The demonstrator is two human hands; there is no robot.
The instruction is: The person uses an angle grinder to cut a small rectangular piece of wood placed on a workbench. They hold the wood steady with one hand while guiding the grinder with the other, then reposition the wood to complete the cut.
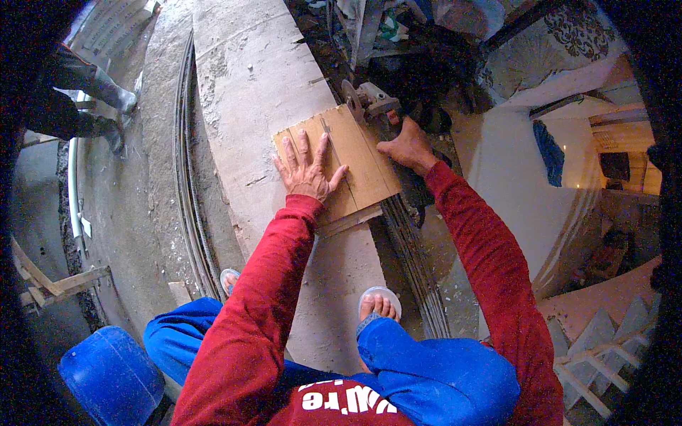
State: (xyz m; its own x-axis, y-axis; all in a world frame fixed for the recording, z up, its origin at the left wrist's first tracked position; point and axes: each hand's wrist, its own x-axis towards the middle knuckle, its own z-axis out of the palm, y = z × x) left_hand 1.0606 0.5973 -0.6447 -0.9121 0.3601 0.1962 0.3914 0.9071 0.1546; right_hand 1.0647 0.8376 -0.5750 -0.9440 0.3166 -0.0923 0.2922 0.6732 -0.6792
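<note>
My left hand (310,167) lies flat with spread fingers on a square tan wooden panel (366,163) marked with dark lines. Under the panel is a long pale plank (249,78), which runs away from me. At the panel's far right edge, my right hand (410,147) is closed around an angle grinder (376,99). The grinder's round disc (352,100) stands close to the panel's far corner; whether it touches the wood I cannot tell. A thin wooden strip (348,222) shows below the panel's near edge.
Bundled metal rods (186,163) run left of the plank, and more rods (419,273) lie to its right. Another person's legs (85,99) are at the far left. A blue plastic drum (110,376) stands near left. Dark clutter (405,64) fills the far right.
</note>
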